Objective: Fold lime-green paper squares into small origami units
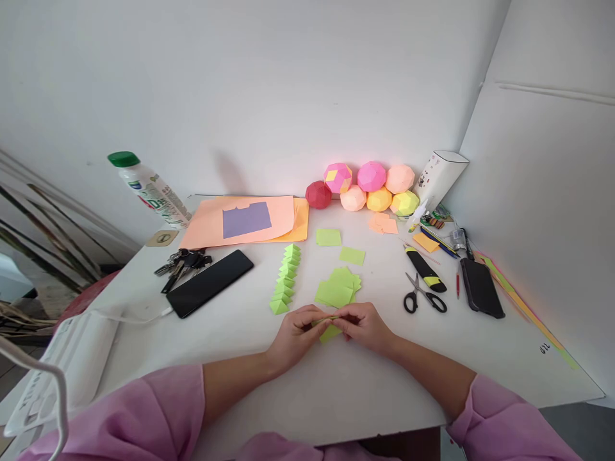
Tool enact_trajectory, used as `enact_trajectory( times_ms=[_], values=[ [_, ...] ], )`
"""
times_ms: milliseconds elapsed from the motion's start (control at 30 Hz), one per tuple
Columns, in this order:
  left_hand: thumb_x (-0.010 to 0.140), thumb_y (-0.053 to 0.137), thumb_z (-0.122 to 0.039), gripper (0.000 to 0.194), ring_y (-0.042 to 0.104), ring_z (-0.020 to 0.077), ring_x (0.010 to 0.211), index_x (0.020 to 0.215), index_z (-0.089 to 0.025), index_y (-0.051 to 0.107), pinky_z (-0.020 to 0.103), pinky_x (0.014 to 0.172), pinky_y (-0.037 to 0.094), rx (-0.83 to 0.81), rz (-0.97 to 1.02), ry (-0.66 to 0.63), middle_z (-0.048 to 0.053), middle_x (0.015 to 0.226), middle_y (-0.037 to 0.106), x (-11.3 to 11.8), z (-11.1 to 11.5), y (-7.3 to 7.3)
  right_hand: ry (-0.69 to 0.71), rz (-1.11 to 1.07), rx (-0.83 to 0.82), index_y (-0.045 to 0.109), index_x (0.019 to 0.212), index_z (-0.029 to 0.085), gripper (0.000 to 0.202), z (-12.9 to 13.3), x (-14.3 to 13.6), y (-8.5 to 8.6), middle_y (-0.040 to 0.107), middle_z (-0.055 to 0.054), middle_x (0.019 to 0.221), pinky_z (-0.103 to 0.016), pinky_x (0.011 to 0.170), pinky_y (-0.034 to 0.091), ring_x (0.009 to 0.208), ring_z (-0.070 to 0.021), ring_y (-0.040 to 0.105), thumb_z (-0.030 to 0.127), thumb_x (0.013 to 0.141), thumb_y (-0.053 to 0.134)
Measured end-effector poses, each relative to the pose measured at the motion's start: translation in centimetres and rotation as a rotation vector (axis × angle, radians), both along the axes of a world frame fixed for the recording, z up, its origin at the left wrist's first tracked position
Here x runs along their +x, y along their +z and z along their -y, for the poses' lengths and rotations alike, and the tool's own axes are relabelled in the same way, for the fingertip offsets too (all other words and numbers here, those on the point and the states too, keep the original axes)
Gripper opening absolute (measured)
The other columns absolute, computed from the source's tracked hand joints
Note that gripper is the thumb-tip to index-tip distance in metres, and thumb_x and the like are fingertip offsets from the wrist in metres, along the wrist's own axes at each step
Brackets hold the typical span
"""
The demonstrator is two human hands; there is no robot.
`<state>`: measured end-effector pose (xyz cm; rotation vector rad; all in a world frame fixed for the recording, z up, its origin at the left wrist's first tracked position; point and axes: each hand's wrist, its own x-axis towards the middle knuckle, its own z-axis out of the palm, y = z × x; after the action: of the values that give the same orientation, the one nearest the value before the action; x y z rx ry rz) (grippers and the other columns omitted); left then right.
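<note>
My left hand (pixel 298 334) and my right hand (pixel 366 326) meet near the front middle of the table. Fingertips of both pinch a small piece of green paper (pixel 328 319), seen nearly edge-on. Below them lies another green paper piece (pixel 329 333), partly covered by my fingers. Just beyond is a loose pile of green paper pieces (pixel 337 287), with two small green stacks (pixel 328 237) farther back. A row of folded green paper units (pixel 285 278) stands to the left of the pile.
Faceted paper balls (pixel 371 176) are stacked against the wall. Scissors (pixel 423 294), a utility knife (pixel 425 269) and a black case (pixel 482 288) lie right. Left are a phone (pixel 210 283), keys (pixel 182 264), a bottle (pixel 156 192) and peach sheets (pixel 202 224).
</note>
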<state>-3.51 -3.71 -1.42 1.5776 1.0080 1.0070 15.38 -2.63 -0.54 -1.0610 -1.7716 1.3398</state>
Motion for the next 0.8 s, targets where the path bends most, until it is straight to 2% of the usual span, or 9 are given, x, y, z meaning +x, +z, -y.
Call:
enact_trajectory(
  times_ms=[167, 267, 367, 500, 633, 800],
  values=[
    [0.080, 0.057, -0.033, 0.022, 0.053, 0.0127, 0.062, 0.089, -0.020, 0.073, 0.023, 0.055, 0.041, -0.027, -0.047, 0.017, 0.004, 0.070, 0.063, 0.1, 0.0, 0.3, -0.002, -0.018, -0.008, 0.068, 0.079, 0.013, 0.019, 0.0, 0.0, -0.1, 0.054, 0.001, 0.053, -0.021, 0.044, 0.040, 0.044, -0.0086, 0.049, 0.030, 0.079, 0.060],
    [0.079, 0.057, -0.034, 0.024, 0.047, 0.0104, 0.052, 0.087, -0.019, 0.073, 0.022, 0.049, 0.038, -0.103, -0.025, 0.016, 0.001, 0.061, 0.060, 0.2, 0.1, 0.6, -0.007, -0.026, 0.005, 0.068, 0.078, 0.014, 0.019, 0.0, 0.0, -0.1, 0.053, 0.002, 0.053, -0.021, 0.044, 0.039, 0.044, -0.0083, 0.048, 0.030, 0.079, 0.060],
    [0.079, 0.056, -0.037, 0.027, 0.039, 0.0080, 0.043, 0.087, -0.017, 0.073, 0.021, 0.042, 0.031, -0.193, 0.005, -0.011, -0.002, 0.051, 0.054, 0.3, 0.3, 1.1, -0.008, -0.029, 0.015, 0.068, 0.076, 0.014, 0.019, 0.0, 0.0, -0.1, 0.054, 0.001, 0.053, -0.020, 0.043, 0.039, 0.044, -0.0082, 0.048, 0.031, 0.079, 0.060],
    [0.079, 0.056, -0.040, 0.030, 0.033, 0.0073, 0.039, 0.078, -0.015, 0.071, 0.020, 0.038, 0.026, -0.207, -0.020, -0.023, -0.005, 0.040, 0.042, 0.3, 0.5, 1.4, 0.002, -0.015, 0.005, 0.066, 0.075, 0.014, 0.021, 0.0, 0.0, 0.1, 0.053, 0.002, 0.052, -0.020, 0.042, 0.038, 0.044, -0.0083, 0.047, 0.033, 0.078, 0.060],
    [0.078, 0.056, -0.045, 0.036, 0.031, 0.0066, 0.038, 0.058, -0.015, 0.060, 0.020, 0.037, 0.024, -0.191, -0.093, 0.012, -0.006, 0.038, 0.040, 0.2, 0.5, 1.0, 0.014, 0.005, -0.031, 0.061, 0.073, 0.014, 0.021, 0.2, -0.1, 0.4, 0.050, 0.002, 0.052, -0.020, 0.042, 0.035, 0.044, -0.0081, 0.044, 0.034, 0.078, 0.059],
    [0.083, 0.050, -0.042, 0.049, 0.036, 0.0074, 0.043, 0.042, -0.017, 0.039, 0.021, 0.044, 0.030, -0.024, -0.199, -0.027, -0.004, 0.041, 0.041, 0.1, 0.6, 0.8, 0.042, 0.017, -0.038, 0.055, 0.071, 0.015, 0.022, 0.3, -0.2, 0.5, 0.046, 0.003, 0.053, -0.020, 0.042, 0.032, 0.045, -0.0076, 0.041, 0.035, 0.079, 0.057]
  ],
)
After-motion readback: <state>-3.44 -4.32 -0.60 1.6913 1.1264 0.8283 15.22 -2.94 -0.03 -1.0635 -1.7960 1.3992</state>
